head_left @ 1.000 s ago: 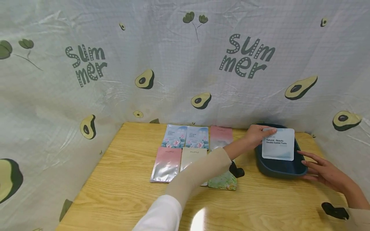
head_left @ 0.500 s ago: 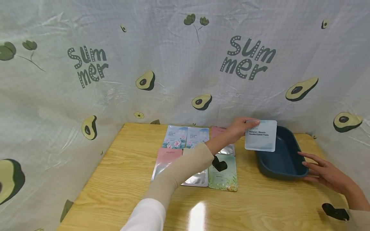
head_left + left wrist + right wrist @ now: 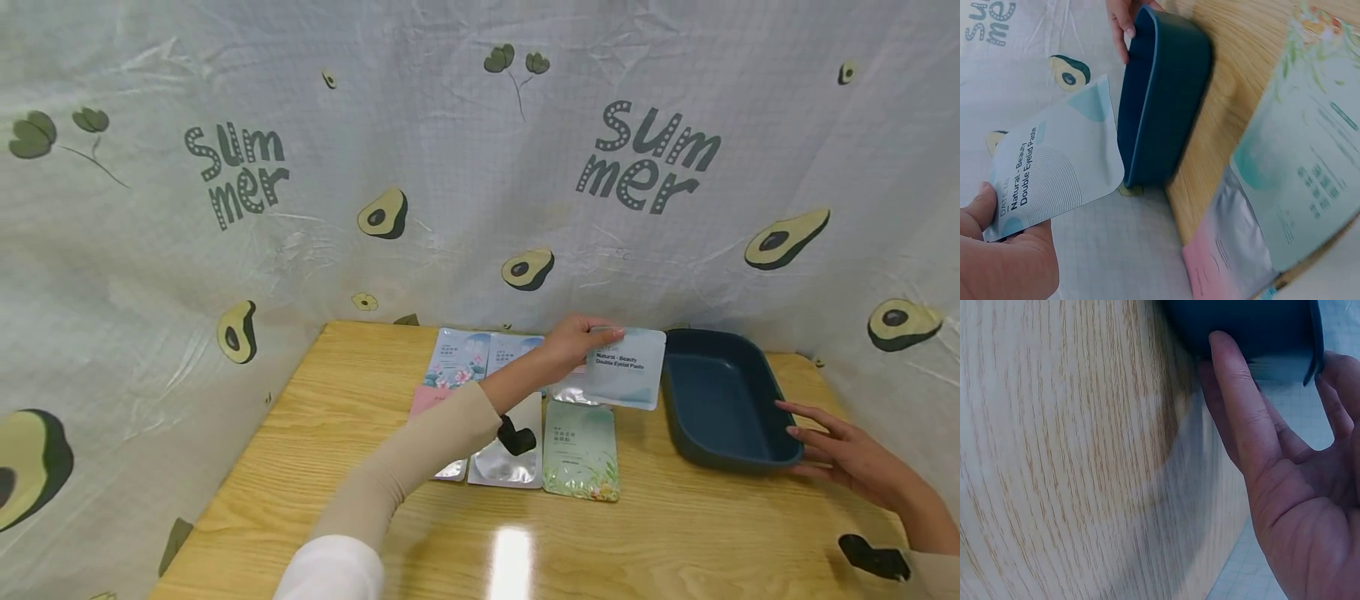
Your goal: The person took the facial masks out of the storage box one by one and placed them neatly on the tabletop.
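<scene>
My left hand (image 3: 573, 343) pinches a pale blue-white sachet (image 3: 630, 371) by one corner, thumb on its printed face. The lettering reads "Natural - Beauty Double Eyelid Paste" in the left wrist view. It hangs just left of a dark blue plastic bin (image 3: 723, 400), overlapping a silver-and-pink sachet (image 3: 1229, 244) behind it in the head view. My right hand (image 3: 858, 458) rests at the bin's near right side, fingers mostly straight, with fingertips at the rim and one long finger (image 3: 1244, 406) along the outer wall. Inside the bin, only the bare floor shows.
Several sachets lie in two rows on the wooden table (image 3: 600, 550): light blue ones (image 3: 459, 358) at the back, a green one (image 3: 581, 454) in front, others partly behind my left arm. A white curtain (image 3: 450, 150) printed with avocados hangs behind and at the sides.
My left hand has carried the sachet leftward from over the bin to beside it, above the back row. The right hand has stayed at the bin's side.
</scene>
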Demonstrator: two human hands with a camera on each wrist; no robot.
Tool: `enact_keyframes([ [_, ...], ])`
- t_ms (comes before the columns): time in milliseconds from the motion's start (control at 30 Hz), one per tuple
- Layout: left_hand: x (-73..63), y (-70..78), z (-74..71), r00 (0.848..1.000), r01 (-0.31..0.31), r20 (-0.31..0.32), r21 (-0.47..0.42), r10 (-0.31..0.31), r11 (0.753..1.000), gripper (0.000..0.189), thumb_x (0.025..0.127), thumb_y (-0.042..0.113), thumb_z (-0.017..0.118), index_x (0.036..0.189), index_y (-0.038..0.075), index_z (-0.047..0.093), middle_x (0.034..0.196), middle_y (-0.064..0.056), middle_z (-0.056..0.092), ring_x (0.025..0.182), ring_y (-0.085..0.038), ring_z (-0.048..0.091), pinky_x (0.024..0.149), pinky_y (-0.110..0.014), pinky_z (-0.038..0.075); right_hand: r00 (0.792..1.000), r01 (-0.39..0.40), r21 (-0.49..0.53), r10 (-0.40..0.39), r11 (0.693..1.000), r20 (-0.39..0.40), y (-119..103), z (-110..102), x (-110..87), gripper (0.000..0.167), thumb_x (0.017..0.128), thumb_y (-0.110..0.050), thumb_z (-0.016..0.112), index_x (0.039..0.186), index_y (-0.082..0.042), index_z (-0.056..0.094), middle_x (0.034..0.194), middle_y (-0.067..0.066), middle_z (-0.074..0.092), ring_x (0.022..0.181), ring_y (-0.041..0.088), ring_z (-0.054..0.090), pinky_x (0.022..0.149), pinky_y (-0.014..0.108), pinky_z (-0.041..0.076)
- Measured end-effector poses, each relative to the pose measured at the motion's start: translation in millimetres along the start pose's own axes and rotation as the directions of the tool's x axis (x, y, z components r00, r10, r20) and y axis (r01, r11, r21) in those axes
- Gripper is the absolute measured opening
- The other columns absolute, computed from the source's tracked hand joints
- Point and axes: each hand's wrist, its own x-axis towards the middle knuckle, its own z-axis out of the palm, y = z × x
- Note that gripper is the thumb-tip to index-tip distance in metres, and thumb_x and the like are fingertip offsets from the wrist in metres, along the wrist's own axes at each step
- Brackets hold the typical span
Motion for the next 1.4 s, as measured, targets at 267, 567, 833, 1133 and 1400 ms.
enact_keyframes([
  [267,-26.3,-2.0,-39.6,1.000,0.014,-0.022,0.086,-0.012,0.996,0.031,0.102,0.020,0.064,0.129,0.005,0.071,0.114,-0.009,0.074,0.097,-0.017,0.072,0.086,-0.035,0.059,0.999,0.034,0.030,-0.035,0.999,0.019,3,-1,-1.0,0.051,0.113,-0.011,0.036,0.157,-0.036,0.035,0.127,-0.028,0.046,0.109,0.019,0.070,0.088,0.045,0.058],
  [567,-66.9,-3.7,-88.9,0.990,0.093,-0.117,0.131,-0.077,0.987,0.031,0.103,0.021,0.063,0.128,0.005,0.071,0.112,-0.008,0.075,0.098,-0.016,0.072,0.085,-0.034,0.058,0.999,0.027,0.070,-0.028,0.997,0.022,2,2,-1.1,0.050,0.113,-0.010,0.035,0.154,-0.039,0.039,0.126,-0.025,0.048,0.108,0.019,0.071,0.088,0.046,0.058],
  [833,-102.3,-12.5,-119.5,0.979,0.110,-0.188,0.147,-0.081,0.983,0.028,0.103,0.016,0.063,0.124,-0.001,0.072,0.105,-0.011,0.076,0.091,-0.015,0.072,0.081,-0.033,0.060,0.999,0.036,0.104,-0.040,0.994,0.032,2,2,-0.3,0.050,0.112,-0.008,0.035,0.150,-0.040,0.045,0.125,-0.022,0.054,0.106,0.021,0.072,0.086,0.045,0.059],
  [1133,-140.8,-15.6,-146.6,0.965,0.160,-0.229,0.112,-0.131,0.981,0.032,0.104,0.013,0.059,0.128,-0.007,0.066,0.113,-0.016,0.074,0.097,-0.017,0.072,0.085,-0.034,0.059,1.000,0.013,0.060,-0.012,0.998,-0.014,0,4,1.7,0.048,0.112,-0.010,0.038,0.149,-0.040,0.045,0.123,-0.023,0.051,0.104,0.020,0.072,0.085,0.046,0.059],
  [1400,-175.6,-21.4,-165.6,0.948,0.225,-0.256,0.114,-0.190,0.968,0.035,0.105,0.014,0.058,0.132,-0.009,0.063,0.116,-0.016,0.073,0.098,-0.016,0.072,0.085,-0.032,0.059,0.999,0.016,0.039,-0.015,0.999,-0.033,1,5,0.5,0.049,0.112,-0.011,0.039,0.151,-0.040,0.042,0.123,-0.028,0.046,0.104,0.019,0.072,0.084,0.044,0.060],
])
